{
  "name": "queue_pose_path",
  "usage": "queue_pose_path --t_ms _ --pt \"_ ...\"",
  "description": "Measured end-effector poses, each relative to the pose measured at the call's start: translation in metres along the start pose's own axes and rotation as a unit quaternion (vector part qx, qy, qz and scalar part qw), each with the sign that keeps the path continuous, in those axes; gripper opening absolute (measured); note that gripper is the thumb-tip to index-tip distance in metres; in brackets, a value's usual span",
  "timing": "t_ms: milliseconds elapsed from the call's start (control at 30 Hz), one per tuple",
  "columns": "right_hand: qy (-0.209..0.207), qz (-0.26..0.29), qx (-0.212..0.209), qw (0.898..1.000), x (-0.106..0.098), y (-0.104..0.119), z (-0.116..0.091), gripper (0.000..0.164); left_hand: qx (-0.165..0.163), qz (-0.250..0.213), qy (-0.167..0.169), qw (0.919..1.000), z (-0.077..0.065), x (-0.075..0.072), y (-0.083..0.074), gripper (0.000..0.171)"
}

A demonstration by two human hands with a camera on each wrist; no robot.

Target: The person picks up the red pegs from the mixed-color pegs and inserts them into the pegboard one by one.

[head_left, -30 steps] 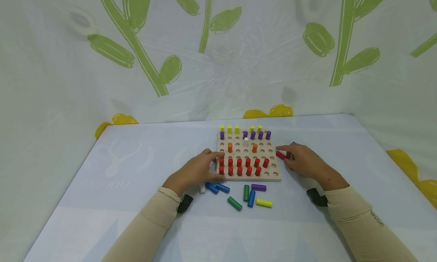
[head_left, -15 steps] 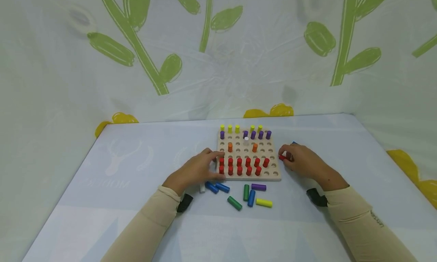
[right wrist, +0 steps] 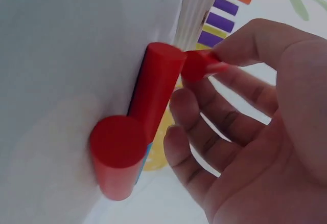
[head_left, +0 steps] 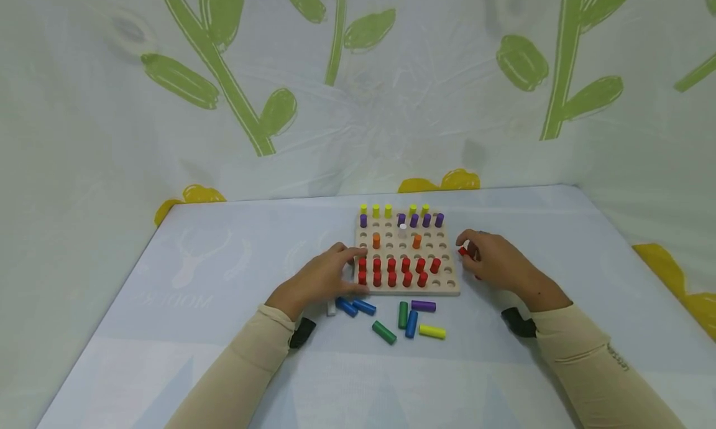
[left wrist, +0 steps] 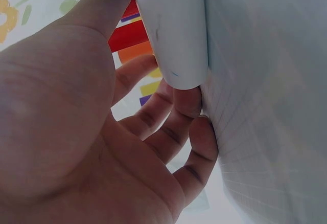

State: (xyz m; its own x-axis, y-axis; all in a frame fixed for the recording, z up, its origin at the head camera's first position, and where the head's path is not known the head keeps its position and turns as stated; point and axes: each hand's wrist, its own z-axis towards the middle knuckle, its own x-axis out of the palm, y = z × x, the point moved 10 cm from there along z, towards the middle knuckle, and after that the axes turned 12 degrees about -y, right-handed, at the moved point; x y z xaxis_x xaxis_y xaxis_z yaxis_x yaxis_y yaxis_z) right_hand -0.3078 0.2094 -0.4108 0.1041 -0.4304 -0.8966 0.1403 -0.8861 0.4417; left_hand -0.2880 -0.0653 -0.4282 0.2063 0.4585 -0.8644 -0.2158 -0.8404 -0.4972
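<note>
A wooden pegboard (head_left: 408, 291) lies on the table, with rows of upright red, orange, purple and yellow pegs and one white peg (head_left: 403, 230). My left hand (head_left: 321, 280) holds the board at its left side, thumb near the front corner, fingers further back. Just right of the board, my right hand (head_left: 495, 261) pinches a red peg (head_left: 462, 251) between thumb and forefinger; the right wrist view shows the same red peg (right wrist: 196, 65) raised beside the board's edge. Below that hand lie a red peg (right wrist: 158, 88) and a second red peg (right wrist: 117, 152).
In front of the board lie loose pegs: blue (head_left: 364, 306), green (head_left: 383, 332), purple (head_left: 423, 306), yellow (head_left: 432, 331). A white peg (left wrist: 176, 35) lies by my left hand. A printed cloth backdrop (head_left: 425, 106) rises behind the table.
My right forefinger and thumb have closed on the red peg, which has shifted slightly and turned. The blue peg behind that hand is now mostly hidden. My left hand stays on the board.
</note>
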Motion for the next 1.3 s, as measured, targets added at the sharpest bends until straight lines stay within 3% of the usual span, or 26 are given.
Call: queue_pose_path --t_ms 367,867,1300 --pt "-0.062 0.048 -0.085 0.993 -0.016 0.037 -0.016 0.028 0.008 -0.012 -0.003 0.9999 -0.002 0.003 -0.001 0.085" --pt "-0.075 0.041 -0.088 0.992 -0.013 0.052 -0.045 0.027 0.014 -0.004 -0.006 0.9999 -0.001 0.0 -0.001 0.084" --pt "-0.094 0.015 -0.103 0.99 -0.012 0.057 -0.051 0.025 0.008 -0.006 -0.005 0.9999 -0.001 0.0 0.0 0.085"
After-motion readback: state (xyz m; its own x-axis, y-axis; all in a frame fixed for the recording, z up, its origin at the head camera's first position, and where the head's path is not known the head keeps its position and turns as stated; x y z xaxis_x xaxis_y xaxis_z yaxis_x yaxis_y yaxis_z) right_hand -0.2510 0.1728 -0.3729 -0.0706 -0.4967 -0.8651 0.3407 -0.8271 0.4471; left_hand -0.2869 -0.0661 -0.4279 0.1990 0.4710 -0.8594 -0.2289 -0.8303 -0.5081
